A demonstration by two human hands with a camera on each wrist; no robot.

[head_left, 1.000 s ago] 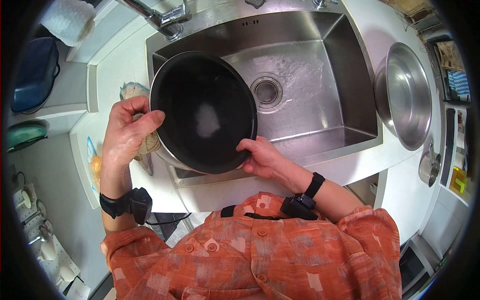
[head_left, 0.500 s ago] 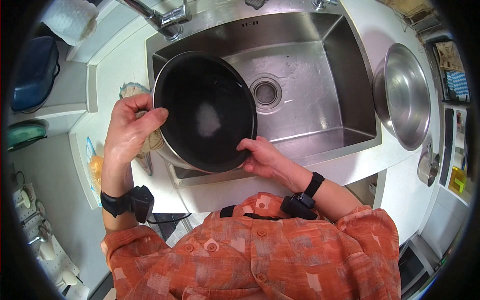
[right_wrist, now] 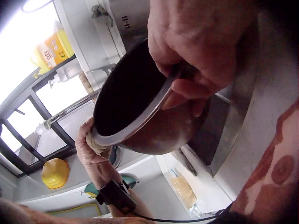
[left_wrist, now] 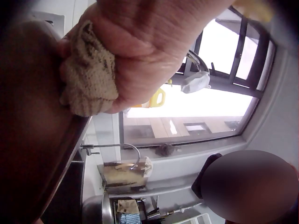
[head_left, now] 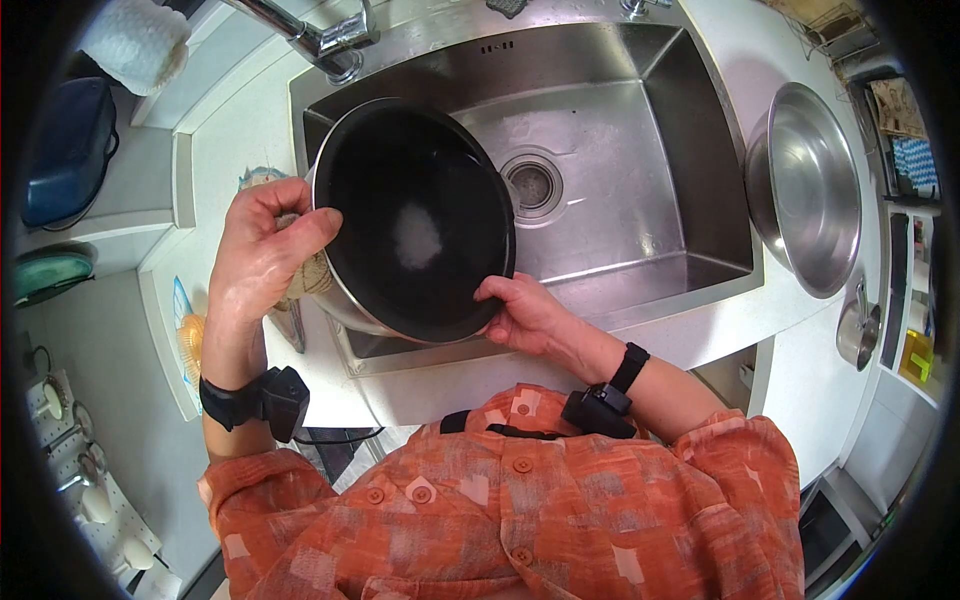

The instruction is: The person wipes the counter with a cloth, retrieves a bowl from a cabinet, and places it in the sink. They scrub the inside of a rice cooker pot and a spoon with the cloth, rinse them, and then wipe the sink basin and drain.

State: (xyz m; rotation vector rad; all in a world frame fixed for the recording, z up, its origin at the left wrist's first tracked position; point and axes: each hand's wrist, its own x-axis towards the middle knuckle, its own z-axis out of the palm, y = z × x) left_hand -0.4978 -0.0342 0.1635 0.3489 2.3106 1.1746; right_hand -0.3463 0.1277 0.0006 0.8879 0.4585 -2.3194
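A deep pot [head_left: 415, 190] with a black inside and a pale rim is tilted over the left part of the steel sink [head_left: 610, 190]. A whitish round patch shows on its inner bottom. My left hand [head_left: 265, 245] grips a bunched beige cloth [left_wrist: 91, 74] against the pot's outer side, the thumb at the rim. On the near right side, my right hand [head_left: 530, 315] pinches the rim, thumb inside and fingers underneath, as the right wrist view shows. Part of the cloth is hidden behind the left hand in the head view.
A large steel bowl [head_left: 815, 190] leans at the sink's right, near a small metal pan [head_left: 858, 335]. The faucet [head_left: 340, 40] stands at the back left. A yellow brush-like item [head_left: 190, 345] lies on the left counter. Wall shelves hold a blue container [head_left: 68, 150].
My left hand has shifted slightly right with the cloth, and the pot's left rim has turned a little, showing more of its outer side. My right hand keeps its hold in place.
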